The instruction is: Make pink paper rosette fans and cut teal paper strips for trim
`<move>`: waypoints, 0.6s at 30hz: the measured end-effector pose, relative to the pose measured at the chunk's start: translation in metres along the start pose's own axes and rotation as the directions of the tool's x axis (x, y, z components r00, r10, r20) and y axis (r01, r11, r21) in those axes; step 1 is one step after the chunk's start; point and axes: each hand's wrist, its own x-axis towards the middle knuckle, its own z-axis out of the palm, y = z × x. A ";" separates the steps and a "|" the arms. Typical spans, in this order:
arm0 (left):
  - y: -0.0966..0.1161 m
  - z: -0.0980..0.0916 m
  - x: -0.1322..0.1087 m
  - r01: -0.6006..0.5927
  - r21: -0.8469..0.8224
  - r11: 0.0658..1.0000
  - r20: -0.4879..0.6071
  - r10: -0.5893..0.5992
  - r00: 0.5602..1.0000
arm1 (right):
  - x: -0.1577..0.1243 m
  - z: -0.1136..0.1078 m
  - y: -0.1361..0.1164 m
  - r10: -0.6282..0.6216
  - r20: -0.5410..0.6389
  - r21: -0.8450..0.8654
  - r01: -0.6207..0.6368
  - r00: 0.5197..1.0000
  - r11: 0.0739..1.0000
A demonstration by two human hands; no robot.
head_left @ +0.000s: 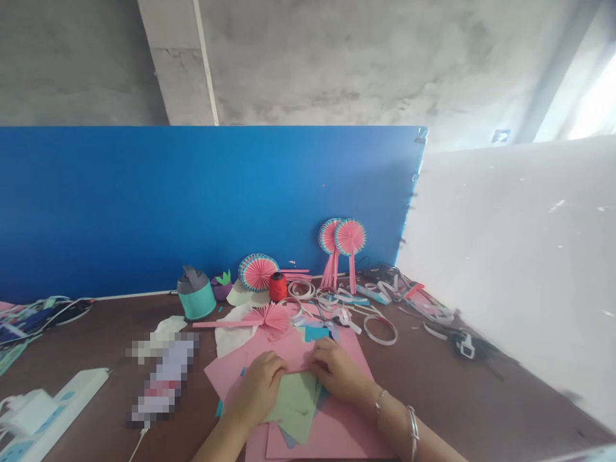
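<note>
My left hand (260, 384) and my right hand (337, 369) rest close together on a pink paper sheet (298, 356) at the near middle of the brown table (433, 385). Both hands have their fingers curled and pinched on the pink sheet's edge between them. A light green paper (296, 407) lies under my left hand, on top of larger pink sheets (337, 430). A half-open pink paper fan (269, 316) with a pink stick lies just beyond the hands.
Finished pink-and-blue paper fans (342, 239) lean on the blue partition (192, 199). A teal cup (196, 295), red thread spool (278, 286), tape rings (380, 329), and paper scraps crowd the back. A white power strip (52, 410) lies near left. A white wall (520, 256) stands right.
</note>
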 end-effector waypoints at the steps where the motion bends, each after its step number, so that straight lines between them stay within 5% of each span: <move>1: 0.000 0.000 0.002 0.019 -0.024 1.000 0.000 -0.019 1.000 | 0.001 0.001 0.002 0.034 0.003 0.027 -0.034 0.999 0.999; 9: 0.010 -0.009 0.009 0.156 -0.014 0.988 0.061 -0.155 0.986 | 0.006 0.001 0.011 0.270 0.063 0.200 -0.277 0.961 0.940; 18: 0.010 -0.012 0.009 0.048 0.126 0.991 0.108 -0.062 0.992 | 0.007 -0.002 0.017 0.239 0.082 0.180 -0.251 0.967 0.951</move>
